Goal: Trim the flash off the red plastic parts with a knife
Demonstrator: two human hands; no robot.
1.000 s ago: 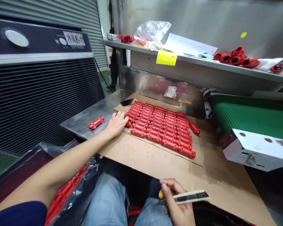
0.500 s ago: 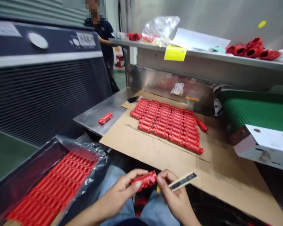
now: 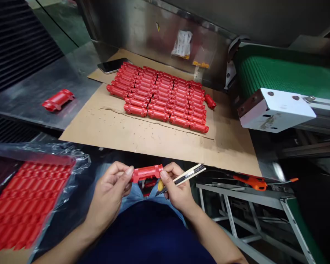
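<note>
A red ribbed plastic tube part (image 3: pixel 147 173) is held level above my lap. My left hand (image 3: pixel 110 190) pinches its left end between thumb and fingers. In my right hand (image 3: pixel 178 187) lies a utility knife (image 3: pixel 189 173) with a cream handle and a yellow piece near its blade end, which points down and left. My right thumb and finger are also at the tube's right end. On the cardboard (image 3: pixel 121 128) ahead, several rows of like red tubes (image 3: pixel 159 97) lie side by side, with one loose red tube (image 3: pixel 209 101) at their right.
A plastic-lined box (image 3: pixel 79 157) of red tubes stands at my left. Another red tube (image 3: pixel 57 100) lies on the metal table (image 3: pixel 79 66), near a phone (image 3: pixel 114 66). A green conveyor (image 3: pixel 286 69) with a white end bracket (image 3: pixel 277 112) juts in at right. Orange-handled pliers (image 3: pixel 253 182) lie below.
My view has tipped downward and come closer over the table. The red tube has turned to lie more level between my hands; the knife stays in my right hand.
</note>
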